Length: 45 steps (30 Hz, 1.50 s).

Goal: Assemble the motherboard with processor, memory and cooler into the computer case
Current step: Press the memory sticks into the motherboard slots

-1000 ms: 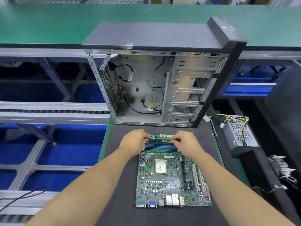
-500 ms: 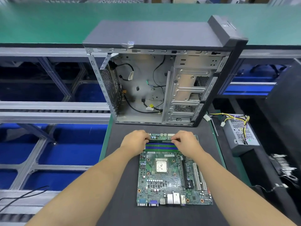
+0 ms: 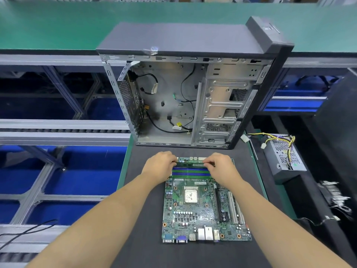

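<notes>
Together, two hands [image 3: 161, 164] [image 3: 222, 167] press one memory stick [image 3: 190, 163] into motherboard [image 3: 195, 215].

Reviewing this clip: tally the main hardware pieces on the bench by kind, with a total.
Motherboard: 1
Case: 1
Memory stick, pressed by left hand and right hand: 1
Processor: 1
Power supply: 1
Total: 5

The motherboard [image 3: 204, 206] lies on the mat [image 3: 139, 248], in front of the open case [image 3: 193, 89]. A power box [image 3: 284, 155], maybe, sits to the right.
</notes>
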Tool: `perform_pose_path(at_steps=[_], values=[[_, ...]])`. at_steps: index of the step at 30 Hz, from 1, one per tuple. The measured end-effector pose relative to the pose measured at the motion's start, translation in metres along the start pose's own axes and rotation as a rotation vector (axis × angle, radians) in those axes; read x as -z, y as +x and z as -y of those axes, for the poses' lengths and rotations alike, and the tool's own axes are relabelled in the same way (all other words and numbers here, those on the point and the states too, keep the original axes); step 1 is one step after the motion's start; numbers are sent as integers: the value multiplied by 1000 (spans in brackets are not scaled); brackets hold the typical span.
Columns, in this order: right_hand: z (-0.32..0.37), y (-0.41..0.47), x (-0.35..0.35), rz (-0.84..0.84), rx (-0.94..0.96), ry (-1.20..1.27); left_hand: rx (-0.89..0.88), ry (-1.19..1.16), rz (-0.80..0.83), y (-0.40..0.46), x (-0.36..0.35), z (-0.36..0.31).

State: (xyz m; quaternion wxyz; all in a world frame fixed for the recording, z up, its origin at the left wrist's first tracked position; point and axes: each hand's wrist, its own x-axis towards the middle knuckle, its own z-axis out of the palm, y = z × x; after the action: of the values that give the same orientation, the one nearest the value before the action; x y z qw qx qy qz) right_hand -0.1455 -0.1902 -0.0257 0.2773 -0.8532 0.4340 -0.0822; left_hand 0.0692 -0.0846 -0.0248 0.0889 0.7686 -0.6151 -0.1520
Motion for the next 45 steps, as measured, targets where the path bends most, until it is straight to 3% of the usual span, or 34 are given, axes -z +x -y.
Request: perform_pose_path(at_steps=[17, 34, 45], values=[[-3, -2, -4, -10, 17, -20, -3, 76, -10, -3, -4, -2], [-3, -1, -3, 27, 5, -6, 3, 3, 30, -3, -4, 0], [-1, 2, -3, 71, 10, -119, 25, -21, 73, 0, -4, 1]])
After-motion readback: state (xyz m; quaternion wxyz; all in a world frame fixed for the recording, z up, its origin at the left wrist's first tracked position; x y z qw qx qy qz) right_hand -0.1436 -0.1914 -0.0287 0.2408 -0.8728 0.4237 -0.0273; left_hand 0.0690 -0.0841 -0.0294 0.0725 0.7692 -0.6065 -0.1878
